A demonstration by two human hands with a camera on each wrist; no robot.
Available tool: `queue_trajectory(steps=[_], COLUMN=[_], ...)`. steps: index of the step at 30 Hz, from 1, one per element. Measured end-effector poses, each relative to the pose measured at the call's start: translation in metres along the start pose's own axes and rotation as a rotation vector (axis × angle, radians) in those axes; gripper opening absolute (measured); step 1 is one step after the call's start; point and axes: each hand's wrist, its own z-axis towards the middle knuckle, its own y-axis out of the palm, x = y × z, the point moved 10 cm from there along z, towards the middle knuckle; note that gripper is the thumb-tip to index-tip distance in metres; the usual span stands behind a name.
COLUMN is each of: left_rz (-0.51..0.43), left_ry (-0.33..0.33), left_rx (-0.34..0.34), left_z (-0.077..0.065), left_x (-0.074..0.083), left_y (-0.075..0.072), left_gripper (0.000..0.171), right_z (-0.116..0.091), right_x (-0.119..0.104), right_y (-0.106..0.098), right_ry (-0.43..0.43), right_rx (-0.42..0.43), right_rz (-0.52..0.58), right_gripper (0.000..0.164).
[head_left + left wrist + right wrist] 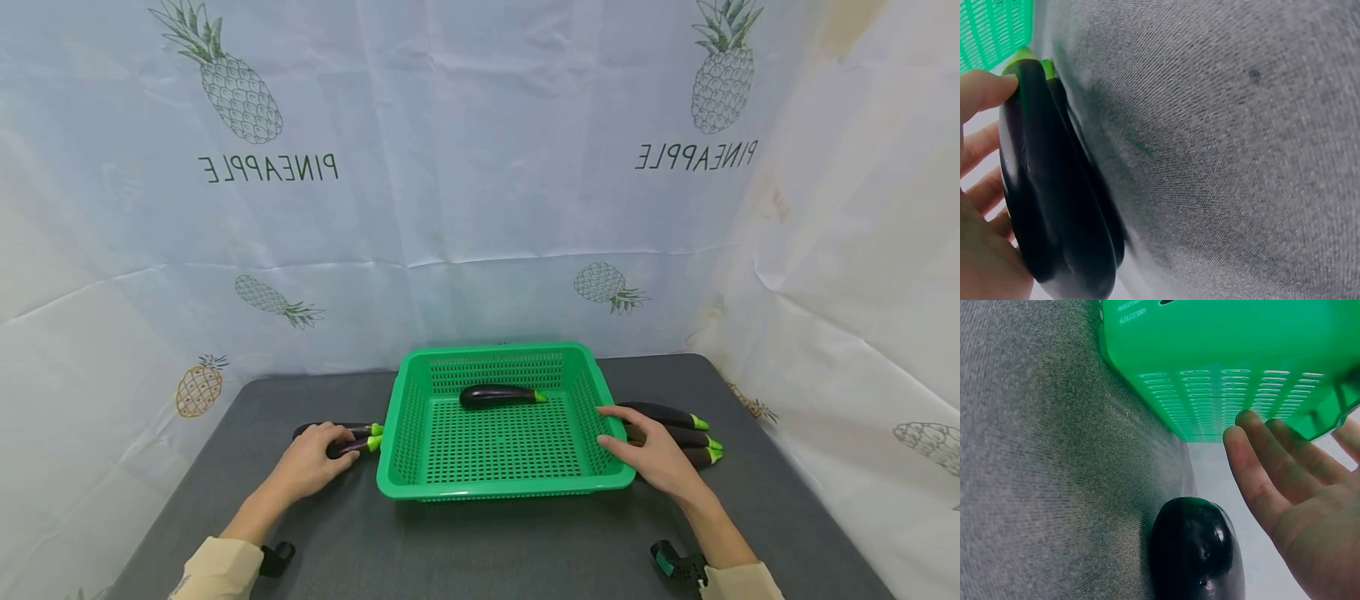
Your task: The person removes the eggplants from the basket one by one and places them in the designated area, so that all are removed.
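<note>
On the left, my left hand (309,460) holds a dark purple eggplant (1054,175), its thumb near the green cap and its fingers along the far side. A second eggplant (363,429) lies close against it, partly hidden by the first in the left wrist view. Both caps point at the green plastic basket (504,488), where one eggplant (495,396) rests near the back wall. At the basket's right side is my right hand (660,458), thumb and forefinger reaching over the rim. In the right wrist view its other fingers (1279,462) extend outside the slotted wall.
Several eggplants (663,414) lie right of the basket, partly behind my right hand. The grey cloth-covered table (465,550) meets a white pineapple-print curtain (480,208) at the back and sides. A black device (678,563) sits on each wrist.
</note>
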Motion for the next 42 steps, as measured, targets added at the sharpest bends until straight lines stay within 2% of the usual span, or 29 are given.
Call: queue_trajectory(steps=[15, 24, 35, 42], left_rz=[0.114, 0.17, 0.149, 0.083], left_ry=[0.025, 0.066, 0.078, 0.09], left_rx=[0.039, 0.078, 0.14, 0.202], left_z=[0.003, 0.003, 0.004, 0.006], left_x=[0.001, 0.01, 0.017, 0.028], left_y=[0.005, 0.003, -0.007, -0.026], left_gripper=[0.02, 0.024, 0.015, 0.006], right_z=[0.001, 0.001, 0.0, -0.001], right_x=[0.0, -0.002, -0.002, -0.001], right_y=[-0.001, 0.0, 0.0, 0.0], right_ry=[0.012, 0.007, 0.01, 0.012], right_rx=[0.004, 0.001, 0.004, 0.0], right_rz=[-0.01, 0.001, -0.009, -0.005], right_gripper=[0.049, 0.049, 0.049, 0.05])
